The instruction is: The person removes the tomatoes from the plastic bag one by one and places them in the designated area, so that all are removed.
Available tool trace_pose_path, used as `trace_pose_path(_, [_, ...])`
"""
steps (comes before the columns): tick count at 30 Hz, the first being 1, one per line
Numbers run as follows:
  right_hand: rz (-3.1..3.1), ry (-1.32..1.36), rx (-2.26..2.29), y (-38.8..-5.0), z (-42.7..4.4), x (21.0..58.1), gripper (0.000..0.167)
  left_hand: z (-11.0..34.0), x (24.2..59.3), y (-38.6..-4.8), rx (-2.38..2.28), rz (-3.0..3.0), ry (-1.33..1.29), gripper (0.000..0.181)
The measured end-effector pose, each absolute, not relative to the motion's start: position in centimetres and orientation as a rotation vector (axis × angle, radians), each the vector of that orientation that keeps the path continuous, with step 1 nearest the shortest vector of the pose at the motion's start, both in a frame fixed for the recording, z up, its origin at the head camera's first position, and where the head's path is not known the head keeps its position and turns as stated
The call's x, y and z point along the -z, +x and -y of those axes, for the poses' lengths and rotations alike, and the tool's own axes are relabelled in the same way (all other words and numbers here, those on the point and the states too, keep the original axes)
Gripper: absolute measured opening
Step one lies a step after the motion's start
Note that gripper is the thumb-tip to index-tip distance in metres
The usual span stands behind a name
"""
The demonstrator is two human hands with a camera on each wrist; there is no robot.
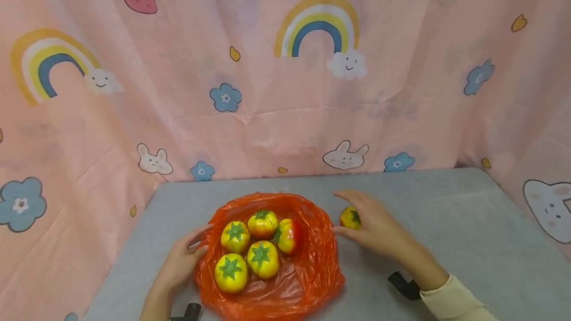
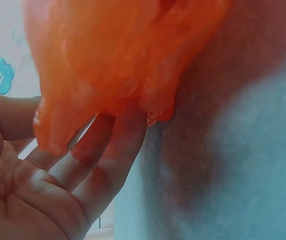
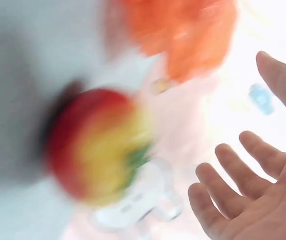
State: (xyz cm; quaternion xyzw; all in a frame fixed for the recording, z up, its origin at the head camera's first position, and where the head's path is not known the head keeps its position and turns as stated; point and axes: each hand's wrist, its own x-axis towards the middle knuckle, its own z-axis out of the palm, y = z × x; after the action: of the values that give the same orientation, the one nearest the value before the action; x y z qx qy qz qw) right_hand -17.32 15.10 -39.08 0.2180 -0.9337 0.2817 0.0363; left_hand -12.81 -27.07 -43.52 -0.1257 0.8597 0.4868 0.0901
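Observation:
An orange-red plastic bag (image 1: 312,271) lies spread open on the table, with several glossy yellow-and-red tomatoes (image 1: 263,260) inside, each topped by a green star-shaped calyx. My left hand (image 1: 178,261) rests against the bag's left side with its fingers fairly straight; in the left wrist view the film (image 2: 98,55) covers the fingertips. To the right of the bag, my right hand (image 1: 374,222) is held with thumb and fingers spread. One loose tomato (image 1: 350,217) is beside it, partly hidden by the hand. The right wrist view shows this tomato (image 3: 98,147) blurred and apart from the fingers.
The grey table (image 1: 455,222) reaches back to a pink curtain (image 1: 276,128) printed with rainbows, flowers and rabbits. Black wrist-worn pieces show beside each forearm, one of them a dark mount (image 1: 403,285) on the right.

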Motion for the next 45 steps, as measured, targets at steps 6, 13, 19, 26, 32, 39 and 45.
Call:
trace_pose_path(6, [2.885,0.809,-0.873,-17.6,-11.0,37.0,0.07,27.1,43.5,-12.9,-1.456,-2.555,-0.385,0.051])
trace_pose_path(13, [2.894,0.873,-0.933,-18.0,-7.5,37.1,0.06,27.1,43.7,-13.0,-1.457,-2.544,-0.419,0.047])
trace_pose_path(19, [2.884,0.914,-0.939,-17.5,-5.8,37.9,0.054,27.1,43.6,-12.8,-1.473,-2.546,-0.402,0.045])
trace_pose_path(26, [2.955,0.896,-0.926,-17.2,-5.2,39.9,0.054,27.1,43.4,-12.9,-1.487,-2.527,-0.419,0.05])
trace_pose_path(32, [3.0,0.882,-0.912,-17.1,-5.2,41.2,0.06,27.0,43.5,-12.8,-1.48,-2.539,-0.435,0.051])
trace_pose_path(39, [3.046,0.896,-0.983,-17.0,-5.4,42.2,0.062,26.9,43.6,-12.8,-1.471,-2.562,-0.428,0.05])
trace_pose_path(45, [3.058,0.948,-1.017,-17.0,-5.7,42.3,0.064,26.9,43.5,-12.7,-1.486,-2.57,-0.409,0.051])
